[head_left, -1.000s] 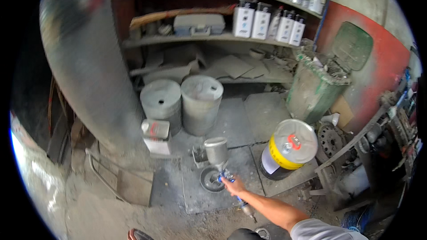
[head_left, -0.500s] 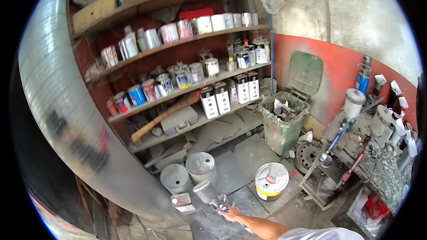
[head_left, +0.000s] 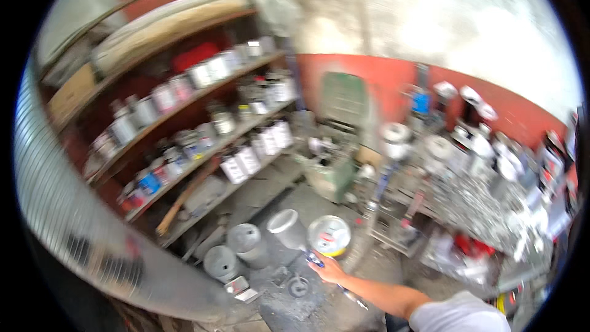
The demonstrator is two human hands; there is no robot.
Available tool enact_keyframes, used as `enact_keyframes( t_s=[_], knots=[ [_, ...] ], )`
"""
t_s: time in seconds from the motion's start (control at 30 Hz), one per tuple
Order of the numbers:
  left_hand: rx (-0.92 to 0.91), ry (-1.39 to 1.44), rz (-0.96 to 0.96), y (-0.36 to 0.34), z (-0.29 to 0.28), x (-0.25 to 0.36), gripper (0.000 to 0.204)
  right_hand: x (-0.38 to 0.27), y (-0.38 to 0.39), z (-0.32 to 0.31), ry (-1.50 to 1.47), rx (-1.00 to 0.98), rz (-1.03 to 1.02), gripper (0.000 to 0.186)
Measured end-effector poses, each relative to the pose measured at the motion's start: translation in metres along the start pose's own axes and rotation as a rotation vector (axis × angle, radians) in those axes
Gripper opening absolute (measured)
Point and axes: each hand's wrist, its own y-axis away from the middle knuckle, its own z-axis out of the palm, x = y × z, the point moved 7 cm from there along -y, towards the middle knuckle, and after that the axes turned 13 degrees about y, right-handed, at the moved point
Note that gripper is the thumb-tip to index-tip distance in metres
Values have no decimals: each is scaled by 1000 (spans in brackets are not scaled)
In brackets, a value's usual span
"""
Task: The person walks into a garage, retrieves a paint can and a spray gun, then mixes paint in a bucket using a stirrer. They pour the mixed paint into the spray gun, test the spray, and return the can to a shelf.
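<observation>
One hand is in view, the right hand [head_left: 329, 268], reaching forward from the lower edge on a bare forearm below a white sleeve [head_left: 458, 315]. Its fingers are curled tight around the handle of a spray gun [head_left: 307, 252], and that is where the tool sits: in the right fist, out ahead of the person and low over the dusty floor [head_left: 289, 301]. The gun's metal cup [head_left: 284, 226] stands up and to the left of the knuckles, its open mouth tipped toward the shelves. From the other side of the fist a thin hose or fitting [head_left: 353, 296] trails back along the forearm, so the tool's long line runs from upper left to lower right, straight through the grip. The picture is blurred, so I cannot tell whether a finger lies on the trigger.

The left hand is out of sight altogether, which makes the right the only hand anywhere near the gun.

Just right of the cup stands a paint can with a white lid and yellow band [head_left: 329, 235], close to the knuckles but not touching them as far as I can see. Further left on the floor sit two grey round tins [head_left: 246, 243] and [head_left: 220, 262]. Behind them, wooden shelves [head_left: 209, 147] carry rows of cans and bottles. To the right, a cluttered workbench [head_left: 485, 197] stands against a red and white wall.
</observation>
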Motion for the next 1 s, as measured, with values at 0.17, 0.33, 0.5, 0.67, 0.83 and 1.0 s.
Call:
enact_keyframes(
  t_s=[0.17,0.33,0.5,0.67,0.83,1.0],
  knots=[
    [-240,-44,-116,-30,38,46,82,34,43,-82,91,78,82,63],
    [-374,-170,-434,-23,57,43,91,116,54,-142,192,277,49,57],
    [-147,-531,-50,-43,39,70,100,110,75,-174,95,143,38,60],
    [273,64,-49,-26,25,130,102,150,133,-235,-146,452,-244,60],
    [442,-405,130,-35,-2,183,92,198,178,-295,-170,800,-164,60],
    [554,451,81,-65,-23,226,77,260,154,-344,-324,982,57,68]
  ],
)
